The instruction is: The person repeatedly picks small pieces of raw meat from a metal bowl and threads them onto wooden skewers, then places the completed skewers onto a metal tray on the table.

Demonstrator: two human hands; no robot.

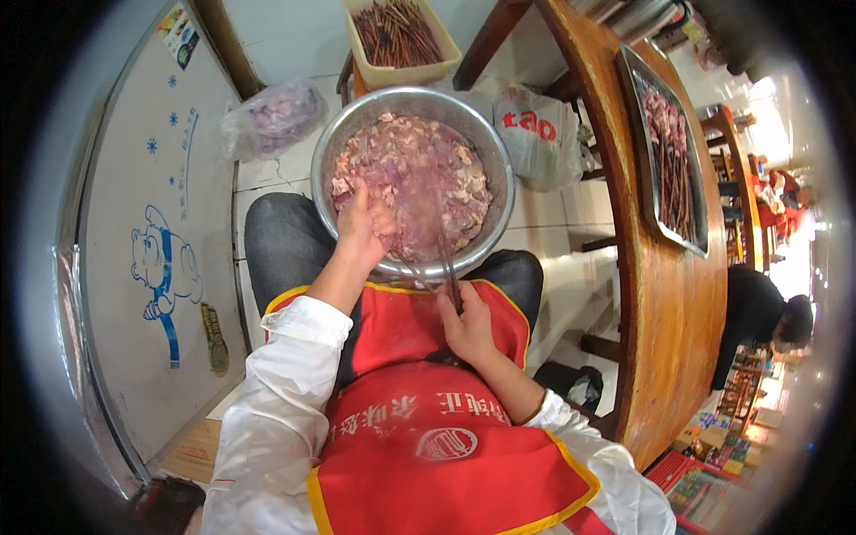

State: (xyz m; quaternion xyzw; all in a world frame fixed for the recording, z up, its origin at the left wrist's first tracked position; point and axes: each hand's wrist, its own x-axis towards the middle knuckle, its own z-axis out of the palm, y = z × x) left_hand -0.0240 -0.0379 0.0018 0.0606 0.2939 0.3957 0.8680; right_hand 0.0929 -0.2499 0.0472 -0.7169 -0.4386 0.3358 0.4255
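Observation:
A large steel basin (505,157) of raw meat chunks (414,174) sits before me, close against my knees. Over its near left part is my left hand (366,224), thumb up and fingers curled. Whether those fingers grip a piece of meat or a stick is hidden. My right hand (467,322), at the basin's near rim, grips several thin brown twig skewers (443,244). Their far ends reach over the meat and look blurred. One thin stick slants between the two hands near the rim.
A plastic tub (374,75) of brown twig skewers stands beyond the basin. Bagged meat (284,117) lies left, near a white freezer (127,221); a white plastic bag (538,144) sits right. The wooden table (662,348) bears a tray (699,244) of loaded skewers. A person (756,314) bends beyond it.

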